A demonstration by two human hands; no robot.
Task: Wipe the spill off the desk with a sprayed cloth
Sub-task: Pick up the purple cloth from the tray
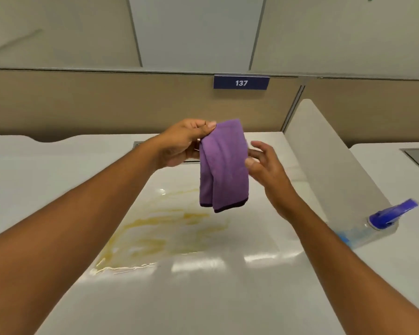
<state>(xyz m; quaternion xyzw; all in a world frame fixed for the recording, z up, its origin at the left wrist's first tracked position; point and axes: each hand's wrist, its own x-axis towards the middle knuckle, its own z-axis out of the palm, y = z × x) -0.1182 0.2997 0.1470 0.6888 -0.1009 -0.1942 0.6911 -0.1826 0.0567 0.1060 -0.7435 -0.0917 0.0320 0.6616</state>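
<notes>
the white surface (203, 298) holds a yellow spill (160, 228). above it, the left hand (182, 141) pinches the purple cloth (224, 165) in its grip. the right hand (264, 163) is spread beside it. next, i think, the cloth must press down on the spill.

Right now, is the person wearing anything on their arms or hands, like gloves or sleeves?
No. Both arms are bare as far up as the picture shows, with no sleeves in sight. The left hand and the right hand have no gloves, and I can see no rings, watch or bracelet. The fingernails look short and plain.
</notes>
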